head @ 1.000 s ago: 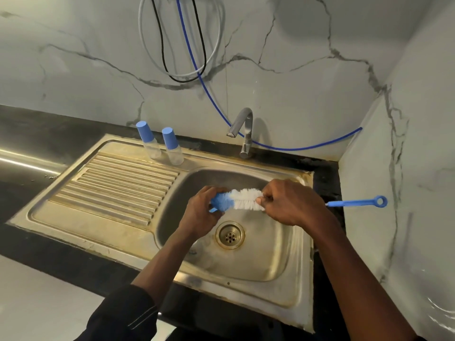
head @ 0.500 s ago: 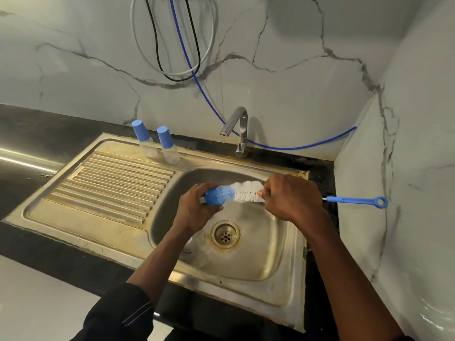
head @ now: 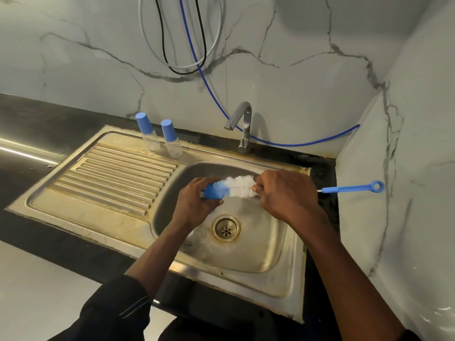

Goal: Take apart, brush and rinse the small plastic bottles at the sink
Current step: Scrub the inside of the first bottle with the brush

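The bottle brush [head: 240, 187] lies almost level above the basin of the sink [head: 290, 286], between two hands. The left hand [head: 197, 205] curls its fingers around the blue bristle tip; if a bottle is also inside this hand, I cannot tell. The right hand [head: 285, 195] clenches the brush where the white bristles end, and the blue handle [head: 352, 187] with its ring sticks out from behind this hand to the right. Under the grip is the drain [head: 226, 228]. Beyond the grip stands the tap [head: 242, 124]. Far left of the grip, at the back rim, two small bottles [head: 146, 131] [head: 171, 137] stand upright, side by side, blue caps on.
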